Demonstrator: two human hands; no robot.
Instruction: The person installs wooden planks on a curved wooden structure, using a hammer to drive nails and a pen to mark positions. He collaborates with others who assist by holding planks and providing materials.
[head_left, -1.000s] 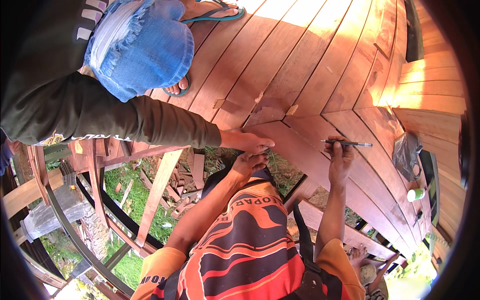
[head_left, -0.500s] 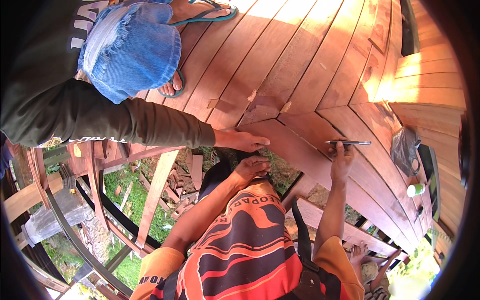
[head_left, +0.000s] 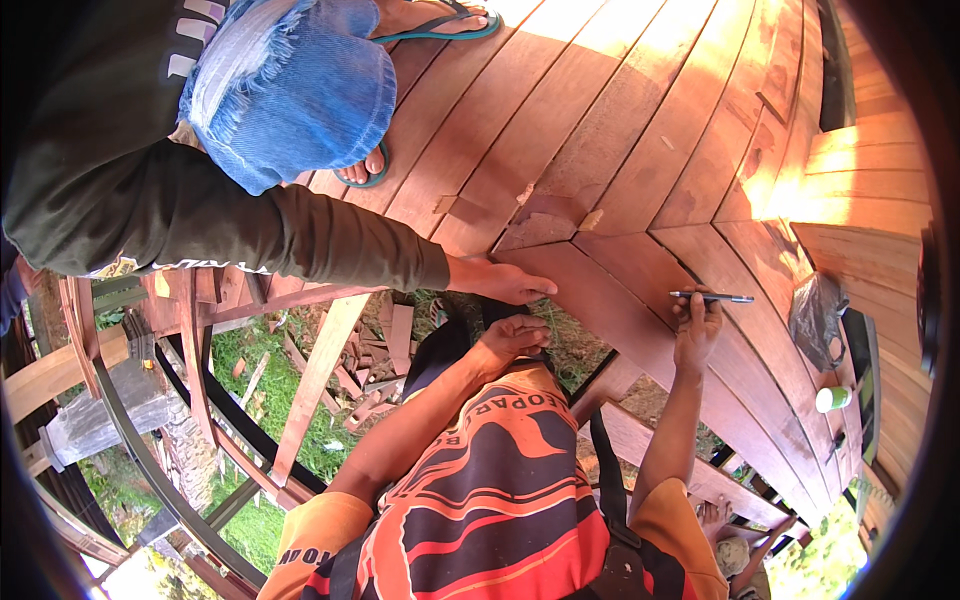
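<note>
My right hand (head_left: 697, 330) is raised above the reddish-brown deck boards (head_left: 640, 262), its fingers pinched round a slim dark pen (head_left: 738, 298). The pen lies nearly level, pointing right. Close to my body my left hand (head_left: 512, 340) is loosely closed, fingers curled, with nothing visible in it. Just beyond it another person's hand (head_left: 510, 284) reaches in from the left, fingers stretched out near the ends of the boards. Their arm wears a dark long sleeve (head_left: 330, 232).
The other person, in torn denim (head_left: 290, 110) and sandals, stands on the deck. At right are a dark plastic bag (head_left: 815, 318) and a green-and-white container (head_left: 833, 399). Open framing (head_left: 325, 370) lies left, above grass and wood offcuts (head_left: 370, 390). Another person (head_left: 735, 555) is low at the lower right.
The whole view has shifted, so the scene sits slightly further right. The pen in my right hand has tilted a little. Both hands otherwise keep about the same places.
</note>
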